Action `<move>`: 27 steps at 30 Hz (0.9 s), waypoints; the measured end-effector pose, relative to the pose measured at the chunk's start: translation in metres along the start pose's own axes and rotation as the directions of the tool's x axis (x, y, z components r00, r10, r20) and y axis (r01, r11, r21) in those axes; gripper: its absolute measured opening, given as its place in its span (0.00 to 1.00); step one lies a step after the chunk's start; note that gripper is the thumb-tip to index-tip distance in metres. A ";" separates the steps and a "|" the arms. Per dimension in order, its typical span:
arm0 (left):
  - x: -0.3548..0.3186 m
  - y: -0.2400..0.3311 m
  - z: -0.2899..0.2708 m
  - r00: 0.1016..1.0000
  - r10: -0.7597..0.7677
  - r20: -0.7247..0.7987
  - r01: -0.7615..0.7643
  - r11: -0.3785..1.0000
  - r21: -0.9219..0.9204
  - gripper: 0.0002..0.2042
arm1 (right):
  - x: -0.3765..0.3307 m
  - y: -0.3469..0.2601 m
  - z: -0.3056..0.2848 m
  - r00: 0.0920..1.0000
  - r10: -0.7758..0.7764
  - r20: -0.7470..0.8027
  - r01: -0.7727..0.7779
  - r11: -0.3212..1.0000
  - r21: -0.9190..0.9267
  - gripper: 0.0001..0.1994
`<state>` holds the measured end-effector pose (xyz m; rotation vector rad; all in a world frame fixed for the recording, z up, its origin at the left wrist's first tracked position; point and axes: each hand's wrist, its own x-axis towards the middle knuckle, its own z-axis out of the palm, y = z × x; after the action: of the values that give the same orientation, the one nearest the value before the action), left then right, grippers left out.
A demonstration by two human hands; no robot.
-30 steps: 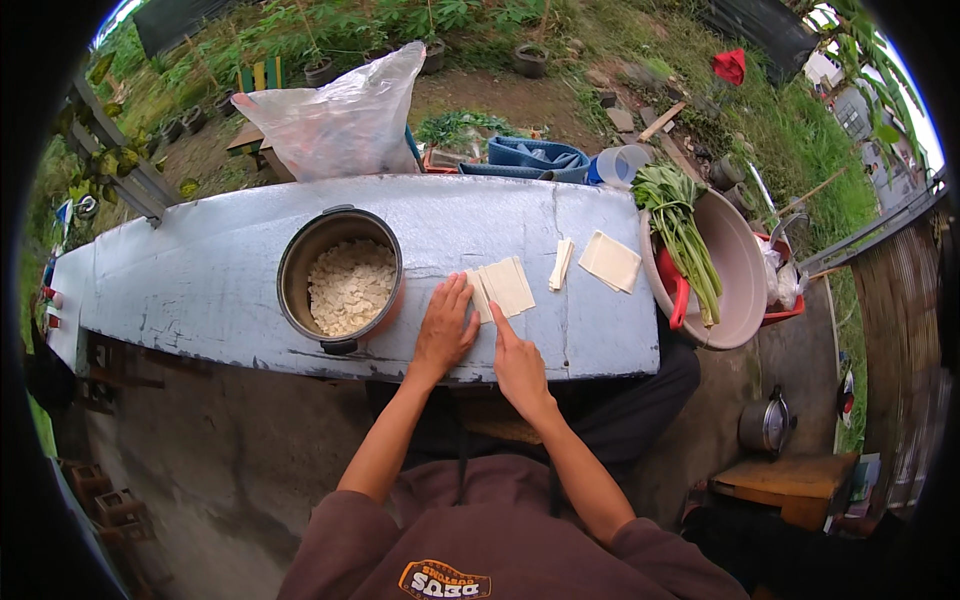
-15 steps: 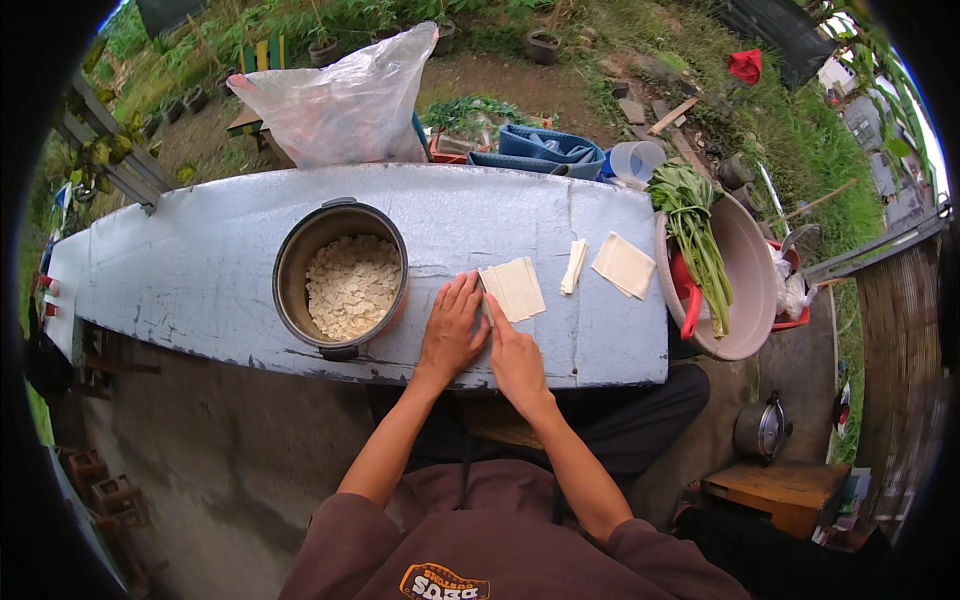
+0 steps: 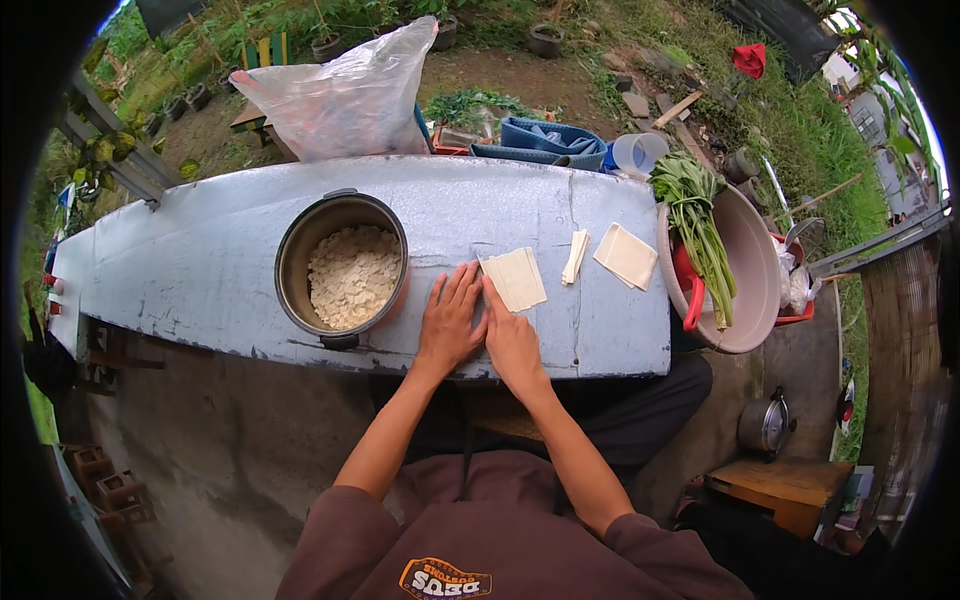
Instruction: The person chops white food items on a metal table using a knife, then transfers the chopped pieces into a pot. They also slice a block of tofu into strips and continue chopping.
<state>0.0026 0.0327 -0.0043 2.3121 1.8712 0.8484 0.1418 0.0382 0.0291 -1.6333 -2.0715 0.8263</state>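
A small stack of thin, pale dough-like sheets [image 3: 516, 280] lies on the silver-covered table, with a cut line near its left side. Flat beside that stack rests my left hand [image 3: 450, 325], fingers stretched out, tips by its left edge. My right hand [image 3: 512, 345] has its index finger extended to the stack's left edge. Its other fingers curl underneath, hiding whatever they may hold. To the right are a bundle of narrow strips [image 3: 575, 257] and another squarish stack of sheets [image 3: 626, 256]. Left of my hands, a dark-rimmed pot [image 3: 290, 265] contains many small pale pieces [image 3: 352, 278].
A pinkish basin [image 3: 755, 270] at the table's right end holds leafy green stalks [image 3: 700, 230] and a red-handled item [image 3: 692, 300]. Along the far edge are a filled plastic bag [image 3: 340, 95], blue cloth [image 3: 540, 143] and a clear container [image 3: 640, 154]. A lidded pot [image 3: 766, 424] stands lower right.
The view has shifted slightly. My right index fingertip sits a little farther along the stack's left edge; my left hand stays nearly in place beside it.
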 end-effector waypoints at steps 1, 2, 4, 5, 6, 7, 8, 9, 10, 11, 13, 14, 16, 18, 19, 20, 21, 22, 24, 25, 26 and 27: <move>0.000 0.001 0.000 1.000 -0.002 0.002 0.002 1.000 0.005 0.25 | -0.003 -0.002 -0.003 0.999 0.029 0.029 -0.029 1.000 -0.011 0.29; 0.000 0.001 0.000 1.000 -0.004 0.002 0.003 1.000 0.010 0.25 | -0.006 -0.003 -0.005 0.999 0.036 0.034 -0.036 0.999 -0.008 0.29; -0.001 0.001 0.000 1.000 -0.003 0.006 0.003 1.000 0.019 0.25 | -0.014 -0.003 -0.008 0.998 0.052 0.041 -0.052 0.999 0.000 0.28; -0.001 0.001 0.000 1.000 -0.007 0.009 0.006 1.000 0.020 0.25 | -0.017 -0.002 -0.008 0.998 0.054 0.042 -0.053 0.999 -0.008 0.28; -0.001 0.001 0.000 1.000 -0.010 0.012 0.009 1.000 0.021 0.25 | -0.020 -0.002 -0.008 0.997 0.056 0.044 -0.055 0.998 -0.016 0.28; -0.002 0.001 0.000 1.000 -0.013 0.015 0.012 1.000 0.021 0.25 | -0.023 -0.001 -0.008 0.997 0.058 0.046 -0.057 0.998 -0.024 0.28; -0.002 0.001 0.001 1.000 -0.012 0.010 0.011 1.000 0.029 0.25 | -0.025 0.000 -0.008 0.998 0.047 0.036 -0.046 0.998 -0.032 0.29; -0.002 0.001 0.003 1.000 -0.010 0.007 0.010 0.999 0.035 0.26 | -0.028 0.002 -0.007 0.999 0.038 0.027 -0.037 0.999 -0.040 0.30; -0.002 0.001 0.004 1.000 -0.009 0.003 0.009 0.999 0.041 0.26 | -0.032 0.003 -0.007 0.999 0.029 0.018 -0.028 0.998 -0.049 0.30; -0.002 0.000 0.006 1.000 -0.007 -0.004 0.007 0.999 0.045 0.26 | -0.035 0.003 -0.006 0.999 0.034 0.021 -0.033 0.998 -0.049 0.30; -0.002 0.000 0.008 1.000 -0.006 -0.019 0.007 0.999 0.049 0.26 | -0.044 0.003 -0.009 0.999 0.045 0.028 -0.043 0.998 -0.054 0.31; -0.003 0.001 0.009 1.000 -0.015 -0.021 0.016 0.999 0.037 0.25 | -0.048 0.004 -0.009 0.998 0.051 0.034 -0.049 0.997 -0.061 0.31; -0.003 0.001 0.008 0.999 -0.030 -0.028 0.031 0.999 0.015 0.25 | -0.057 0.006 -0.009 0.997 0.062 0.042 -0.059 0.996 -0.074 0.31; -0.003 0.002 0.009 0.999 -0.033 -0.030 0.034 0.999 0.021 0.25 | -0.067 0.008 -0.012 0.996 0.074 0.049 -0.072 0.996 -0.051 0.31; -0.002 0.002 0.009 0.999 -0.035 -0.033 0.036 0.999 0.024 0.25 | -0.072 0.008 -0.014 0.995 0.079 0.053 -0.077 0.996 -0.040 0.31; -0.003 0.002 0.009 0.999 -0.034 -0.036 0.035 0.999 0.024 0.25 | -0.077 0.008 -0.016 0.995 0.079 0.053 -0.077 0.996 -0.038 0.31; -0.002 0.003 0.008 0.999 -0.030 -0.038 0.031 0.999 0.021 0.24 | -0.082 0.008 -0.017 0.995 0.082 0.051 -0.080 0.996 -0.037 0.30; -0.002 0.003 0.008 0.999 -0.027 -0.041 0.028 0.999 0.019 0.24 | -0.084 0.009 -0.019 0.995 0.084 0.049 -0.083 0.996 -0.036 0.30; -0.001 0.002 0.003 0.999 -0.046 -0.028 0.046 0.999 -0.018 0.23 | -0.084 0.011 -0.022 0.995 0.087 0.050 -0.087 0.996 0.006 0.28; 0.000 0.002 0.002 0.998 -0.056 -0.021 0.055 0.998 -0.036 0.23 | -0.084 0.012 -0.024 0.995 0.087 0.051 -0.089 0.996 0.027 0.27; -0.001 0.002 0.003 0.997 -0.070 -0.029 0.068 0.996 -0.065 0.23 | -0.082 0.014 -0.027 0.996 0.086 0.007 -0.086 0.995 0.048 0.26; -0.004 0.001 0.003 0.996 -0.085 -0.035 0.082 0.992 -0.091 0.22 | -0.079 0.014 -0.032 0.996 0.084 -0.035 -0.081 0.994 0.073 0.26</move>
<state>0.0041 0.0302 -0.0080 2.1646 1.8889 0.9523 0.1921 -0.0292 0.0498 -1.6927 -1.9380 0.8793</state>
